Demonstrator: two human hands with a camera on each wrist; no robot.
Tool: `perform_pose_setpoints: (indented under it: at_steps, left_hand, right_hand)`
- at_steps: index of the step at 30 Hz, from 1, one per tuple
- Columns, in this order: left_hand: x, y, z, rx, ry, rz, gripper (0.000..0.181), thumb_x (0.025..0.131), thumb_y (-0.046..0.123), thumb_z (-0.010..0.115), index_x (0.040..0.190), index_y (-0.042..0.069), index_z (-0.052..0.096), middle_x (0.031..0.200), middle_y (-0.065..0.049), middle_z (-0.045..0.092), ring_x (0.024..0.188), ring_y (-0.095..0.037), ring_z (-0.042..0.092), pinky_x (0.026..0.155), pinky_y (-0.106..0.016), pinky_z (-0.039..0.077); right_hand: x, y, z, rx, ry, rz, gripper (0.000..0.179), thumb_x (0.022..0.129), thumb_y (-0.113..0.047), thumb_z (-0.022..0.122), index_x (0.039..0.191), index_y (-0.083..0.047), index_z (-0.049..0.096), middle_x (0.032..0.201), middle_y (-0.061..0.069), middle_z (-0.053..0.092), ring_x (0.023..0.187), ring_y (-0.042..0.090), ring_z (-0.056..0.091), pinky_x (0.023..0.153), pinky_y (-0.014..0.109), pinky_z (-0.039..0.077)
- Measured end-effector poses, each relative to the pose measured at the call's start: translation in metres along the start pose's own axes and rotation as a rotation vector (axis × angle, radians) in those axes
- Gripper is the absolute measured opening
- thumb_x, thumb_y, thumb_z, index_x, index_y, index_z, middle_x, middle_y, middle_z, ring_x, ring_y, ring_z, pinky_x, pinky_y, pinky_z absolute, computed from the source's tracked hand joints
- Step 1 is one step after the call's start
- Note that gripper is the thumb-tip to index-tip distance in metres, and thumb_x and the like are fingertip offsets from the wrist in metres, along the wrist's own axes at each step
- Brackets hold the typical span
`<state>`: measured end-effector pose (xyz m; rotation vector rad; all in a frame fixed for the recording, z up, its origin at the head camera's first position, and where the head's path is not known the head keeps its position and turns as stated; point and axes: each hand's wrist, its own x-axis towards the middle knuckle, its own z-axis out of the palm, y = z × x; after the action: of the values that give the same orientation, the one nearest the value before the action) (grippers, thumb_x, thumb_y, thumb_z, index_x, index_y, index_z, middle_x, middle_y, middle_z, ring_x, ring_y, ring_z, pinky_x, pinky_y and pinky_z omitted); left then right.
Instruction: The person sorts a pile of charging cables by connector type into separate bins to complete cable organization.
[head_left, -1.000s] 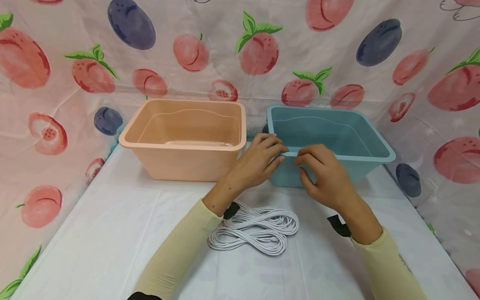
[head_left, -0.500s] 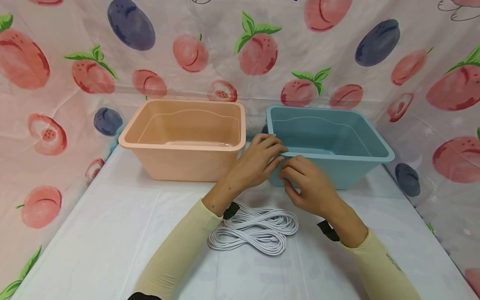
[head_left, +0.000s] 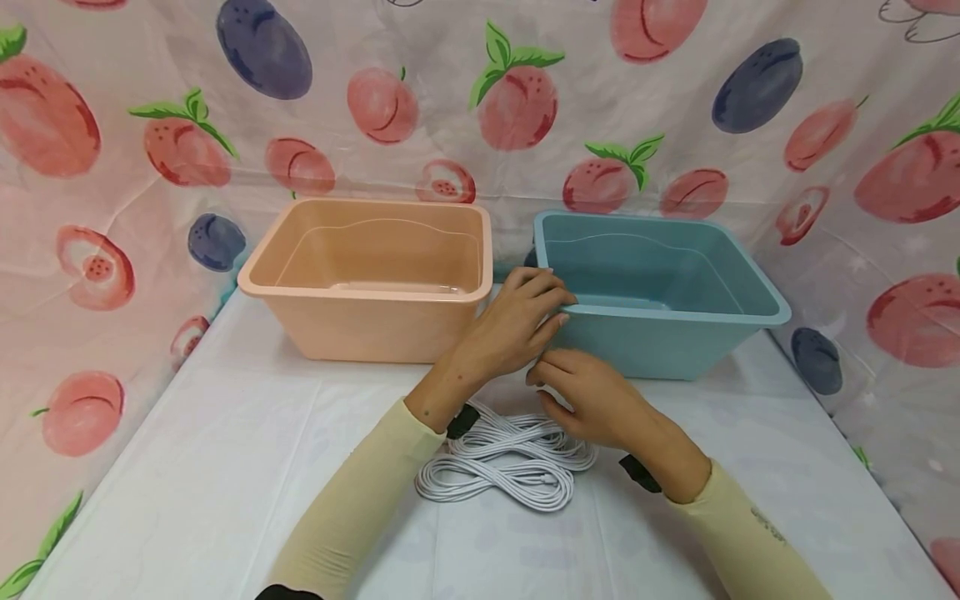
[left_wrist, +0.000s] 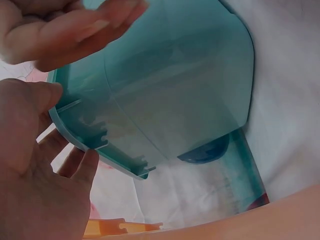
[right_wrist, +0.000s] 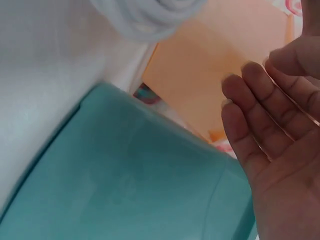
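A teal plastic bin (head_left: 630, 342) stands at the back right. My left hand (head_left: 517, 325) grips its rim at the near left corner; in the left wrist view the thumb and fingers lie on either side of the rim (left_wrist: 75, 140). My right hand (head_left: 592, 400) hovers in front of the bin, just below the left hand and above a looped white cord (head_left: 487, 475). Its fingers are loosely bent, with nothing in them in the right wrist view. Both forearms partly cover the cord, which lies on the table in figure-eight loops.
To the left stands a peach-coloured bin (head_left: 375, 325), with a narrow gap between it and the teal one. White cloth (head_left: 225, 467) covers the table. A fruit-print curtain (head_left: 435, 100) hangs close behind and along both sides.
My right hand has moved left and down, from the teal bin's front rim to a spot over the cord's far edge. The left hand has stayed on the rim.
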<state>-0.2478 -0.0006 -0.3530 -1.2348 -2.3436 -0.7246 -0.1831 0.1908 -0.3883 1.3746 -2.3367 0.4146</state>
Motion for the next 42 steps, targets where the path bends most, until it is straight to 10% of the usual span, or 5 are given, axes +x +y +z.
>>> perform_pose_setpoints:
  at_steps: [42]
  left_hand:
    - [0.002, 0.002, -0.002, -0.001, -0.031, -0.027, 0.026, 0.111, 0.024, 0.058, 0.132, 0.015, 0.07, 0.136, -0.002, 0.063, 0.145, -0.029, 0.042, 0.126, -0.037, 0.028]
  right_hand:
    - [-0.003, -0.018, 0.034, 0.056, -0.361, 0.124, 0.032, 0.104, -0.024, 0.065, 0.13, -0.006, 0.071, 0.12, 0.006, 0.067, 0.109, 0.022, 0.065, 0.096, 0.041, 0.057]
